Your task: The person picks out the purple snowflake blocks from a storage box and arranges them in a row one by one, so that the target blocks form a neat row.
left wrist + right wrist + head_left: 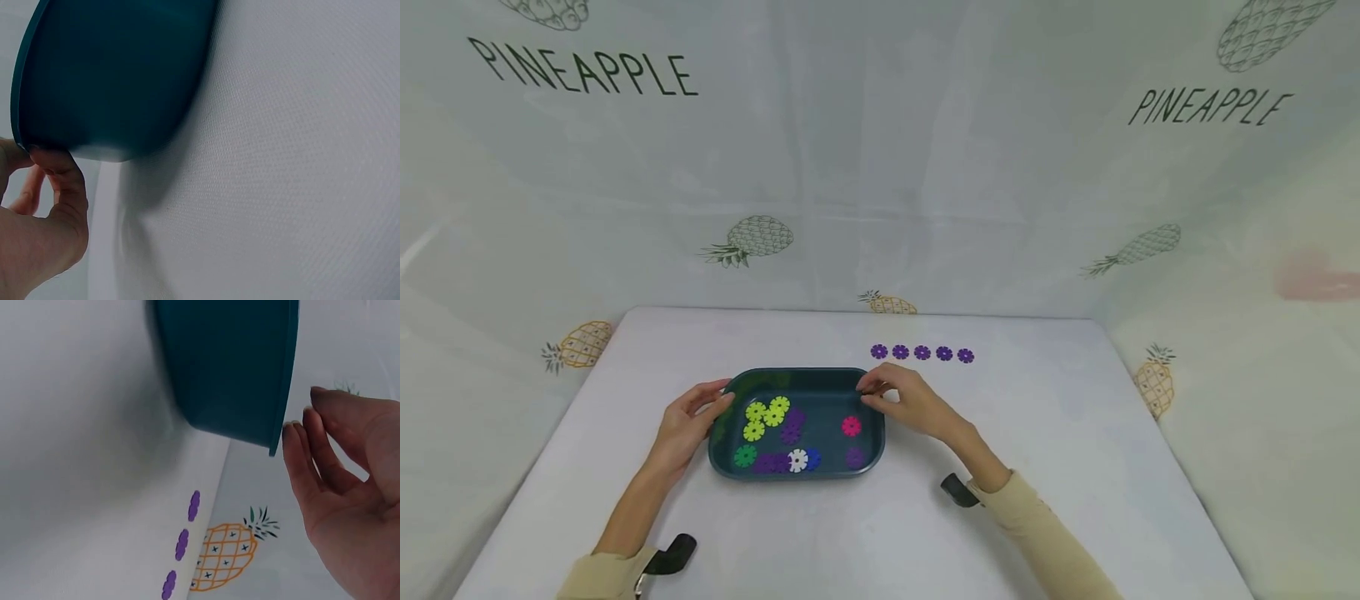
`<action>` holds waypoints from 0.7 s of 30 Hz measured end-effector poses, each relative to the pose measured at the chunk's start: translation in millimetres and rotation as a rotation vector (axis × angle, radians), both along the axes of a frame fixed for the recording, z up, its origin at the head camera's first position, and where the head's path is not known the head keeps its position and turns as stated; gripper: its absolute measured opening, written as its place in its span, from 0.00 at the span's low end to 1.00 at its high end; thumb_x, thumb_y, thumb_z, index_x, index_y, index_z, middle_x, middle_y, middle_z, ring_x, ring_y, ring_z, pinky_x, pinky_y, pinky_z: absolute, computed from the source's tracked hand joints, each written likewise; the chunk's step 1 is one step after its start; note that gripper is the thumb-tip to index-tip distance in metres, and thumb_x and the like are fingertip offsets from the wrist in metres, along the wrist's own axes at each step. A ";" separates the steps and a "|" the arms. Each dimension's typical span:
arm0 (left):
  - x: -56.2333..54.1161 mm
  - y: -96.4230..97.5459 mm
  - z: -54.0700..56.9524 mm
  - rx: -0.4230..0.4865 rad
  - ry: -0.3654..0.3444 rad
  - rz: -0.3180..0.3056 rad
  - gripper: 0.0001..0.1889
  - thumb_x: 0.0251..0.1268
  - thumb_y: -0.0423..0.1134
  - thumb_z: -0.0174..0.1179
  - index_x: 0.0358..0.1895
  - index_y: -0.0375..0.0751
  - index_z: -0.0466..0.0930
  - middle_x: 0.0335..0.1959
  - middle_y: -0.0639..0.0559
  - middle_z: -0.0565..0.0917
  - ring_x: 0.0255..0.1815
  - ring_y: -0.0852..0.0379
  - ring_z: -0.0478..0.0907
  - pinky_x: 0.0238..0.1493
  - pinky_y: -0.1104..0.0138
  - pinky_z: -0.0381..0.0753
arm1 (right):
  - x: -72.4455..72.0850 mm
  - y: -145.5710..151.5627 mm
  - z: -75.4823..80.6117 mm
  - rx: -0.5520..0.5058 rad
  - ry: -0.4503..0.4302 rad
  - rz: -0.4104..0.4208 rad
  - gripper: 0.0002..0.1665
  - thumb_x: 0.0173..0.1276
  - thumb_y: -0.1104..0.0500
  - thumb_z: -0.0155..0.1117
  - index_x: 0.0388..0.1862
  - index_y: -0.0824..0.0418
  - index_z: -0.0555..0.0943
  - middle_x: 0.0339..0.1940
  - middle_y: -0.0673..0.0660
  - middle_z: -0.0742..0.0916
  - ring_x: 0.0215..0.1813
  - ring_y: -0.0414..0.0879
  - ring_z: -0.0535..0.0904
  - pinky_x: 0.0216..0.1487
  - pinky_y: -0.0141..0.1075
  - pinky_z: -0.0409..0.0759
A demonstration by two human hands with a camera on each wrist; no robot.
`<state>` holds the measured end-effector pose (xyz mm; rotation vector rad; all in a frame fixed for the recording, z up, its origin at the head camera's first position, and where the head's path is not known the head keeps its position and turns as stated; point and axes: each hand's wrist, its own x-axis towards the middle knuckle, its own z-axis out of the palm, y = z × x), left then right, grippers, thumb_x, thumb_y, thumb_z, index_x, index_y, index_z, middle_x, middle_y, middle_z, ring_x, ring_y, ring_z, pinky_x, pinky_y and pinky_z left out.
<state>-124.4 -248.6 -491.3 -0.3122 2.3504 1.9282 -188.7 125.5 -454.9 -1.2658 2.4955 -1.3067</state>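
Note:
A dark teal tray (831, 476) stands on the white table, holding flower-shaped plastic discs. Yellow discs (755, 411) and purple discs (790, 435) lie toward its left and middle. A green disc (745, 456), a white disc (798, 460) and a blue disc (813, 458) are along its front side, a pink disc (851, 426) at its right. At the tray's left end my left hand (688, 423) pinches the rim, thumb on top. My right hand (910, 402) hovers by the back right corner; in the right wrist view its bent fingers (300, 456) hold nothing.
Several purple discs (922, 352) form a row on the white table (1037, 417) behind the tray, to the right. A pale curtain (880, 150) printed with pineapples hangs behind the table's back edge. Black wrist cameras (672, 555) stick out from both sleeves.

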 end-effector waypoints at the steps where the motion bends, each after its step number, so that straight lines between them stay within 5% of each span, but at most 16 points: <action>1: -0.1 0.2 -0.3 -0.001 -0.001 -0.001 0.31 0.75 0.53 0.61 0.73 0.40 0.69 0.56 0.56 0.75 0.49 0.62 0.75 0.44 0.71 0.80 | 0.6 -1.7 -0.3 0.010 -0.004 0.020 0.12 0.70 0.69 0.69 0.51 0.68 0.82 0.47 0.61 0.87 0.47 0.46 0.84 0.52 0.39 0.84; 7: 0.3 0.2 -1.3 0.005 -0.008 0.000 0.31 0.76 0.52 0.61 0.73 0.39 0.69 0.53 0.57 0.75 0.49 0.61 0.75 0.44 0.72 0.80 | 4.4 -10.6 -1.6 0.068 -0.045 0.117 0.14 0.69 0.71 0.68 0.53 0.69 0.82 0.48 0.62 0.86 0.48 0.46 0.84 0.51 0.42 0.84; 13: -0.6 1.2 -2.7 0.025 0.002 -0.004 0.30 0.75 0.51 0.62 0.73 0.38 0.70 0.53 0.58 0.75 0.49 0.62 0.76 0.44 0.72 0.80 | 9.3 -20.6 -8.7 0.166 -0.062 0.147 0.15 0.69 0.69 0.70 0.53 0.70 0.82 0.48 0.61 0.85 0.47 0.45 0.82 0.51 0.33 0.82; 21: -1.3 1.9 -1.5 0.011 -0.015 -0.005 0.31 0.76 0.52 0.61 0.74 0.39 0.69 0.57 0.55 0.74 0.51 0.62 0.74 0.45 0.72 0.79 | 21.1 -33.5 -8.6 0.437 0.025 0.150 0.18 0.68 0.60 0.75 0.55 0.61 0.85 0.49 0.53 0.86 0.48 0.42 0.76 0.53 0.30 0.77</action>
